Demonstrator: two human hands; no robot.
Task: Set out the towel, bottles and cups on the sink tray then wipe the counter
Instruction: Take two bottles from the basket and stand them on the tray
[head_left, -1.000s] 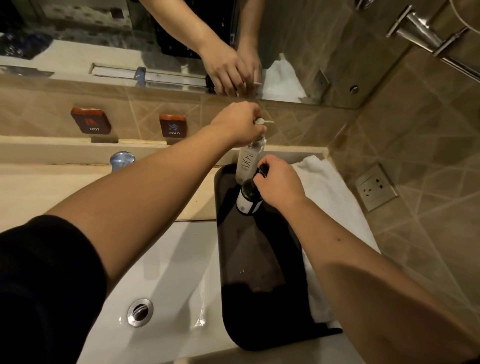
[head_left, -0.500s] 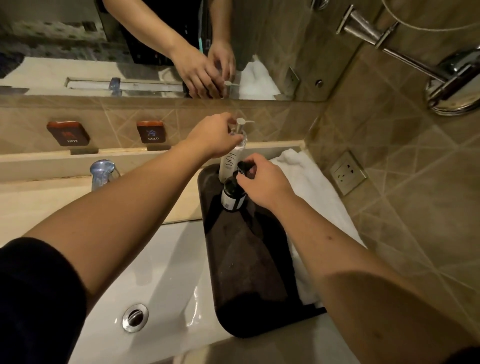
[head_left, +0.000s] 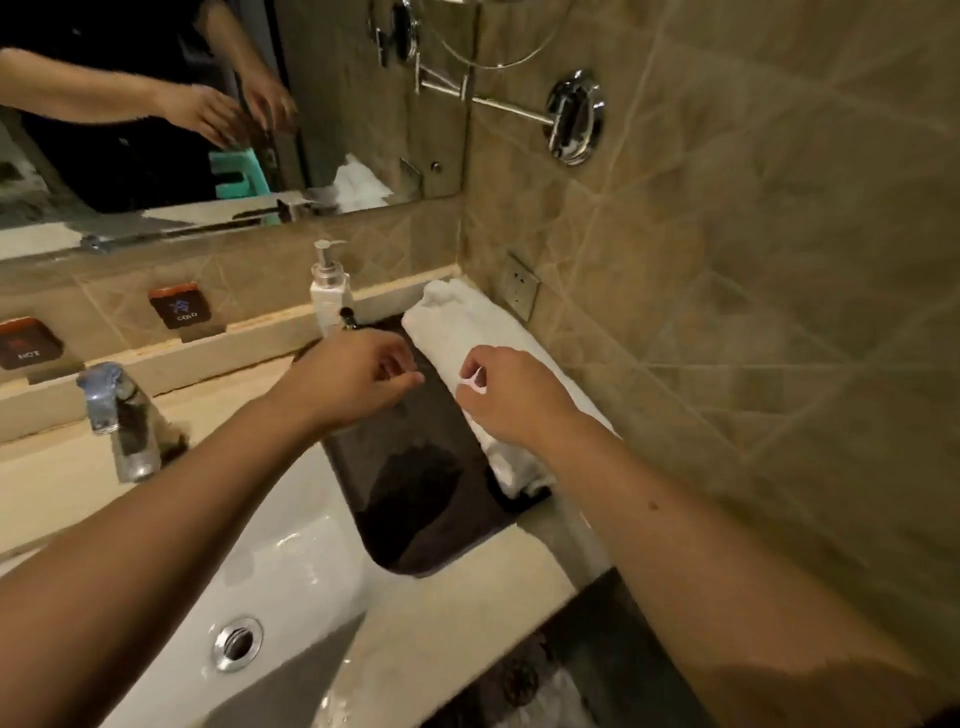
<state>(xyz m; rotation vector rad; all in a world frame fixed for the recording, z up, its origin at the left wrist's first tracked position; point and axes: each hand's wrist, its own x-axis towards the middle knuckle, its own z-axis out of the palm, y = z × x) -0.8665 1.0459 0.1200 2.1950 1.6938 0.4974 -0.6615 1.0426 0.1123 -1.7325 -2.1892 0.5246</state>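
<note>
Your left hand (head_left: 358, 376) hovered over the far end of the dark rectangular tray (head_left: 415, 499), fingers loosely curled and holding nothing. Your right hand (head_left: 511, 395) hung just right of it, above the rolled white towel (head_left: 457, 322), fingers half curled; whether it gripped the cloth could not be told. The towel lay lengthwise along the tray's right edge, thick and soft. At the tray's far left corner stood the clear pump bottle with a silver nozzle (head_left: 328, 291), upright. Just near it, only the black cap of the dark bottle (head_left: 347, 316) showed, the rest hidden behind your left hand.
</note>
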